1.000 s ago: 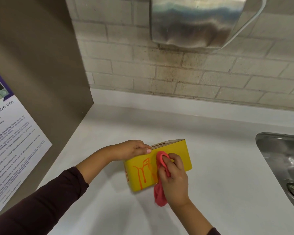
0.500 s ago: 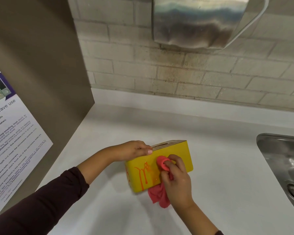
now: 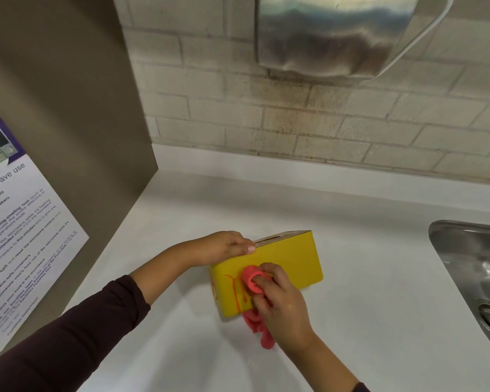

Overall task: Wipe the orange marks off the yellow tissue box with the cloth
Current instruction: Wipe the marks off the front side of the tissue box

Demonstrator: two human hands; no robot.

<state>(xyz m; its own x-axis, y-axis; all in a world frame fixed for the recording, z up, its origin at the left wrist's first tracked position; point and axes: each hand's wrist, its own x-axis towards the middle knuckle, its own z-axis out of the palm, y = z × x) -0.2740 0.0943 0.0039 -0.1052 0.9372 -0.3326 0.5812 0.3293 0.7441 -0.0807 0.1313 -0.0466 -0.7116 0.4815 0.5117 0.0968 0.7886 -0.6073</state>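
Note:
The yellow tissue box [image 3: 292, 261] stands on its long side on the white counter, slot face up. Thin orange marks [image 3: 236, 292] run down the left part of its near face. My left hand [image 3: 224, 247] grips the box's top left corner, fingers curled over the edge. My right hand [image 3: 280, 301] holds a bunched pink cloth [image 3: 251, 281] and presses it against the near face, just right of the marks. The cloth's loose tail [image 3: 262, 331] hangs down onto the counter below the box.
A steel sink [image 3: 473, 278] is set into the white counter [image 3: 379, 306] at the right. A brown panel [image 3: 68, 137] with a printed microwave notice [image 3: 20, 236] stands at the left. A metal dispenser [image 3: 337, 35] hangs on the brick wall above.
My right hand has slid the cloth leftward and down across the near face, onto the orange marks. Fewer orange lines show now. My left hand keeps its grip on the box.

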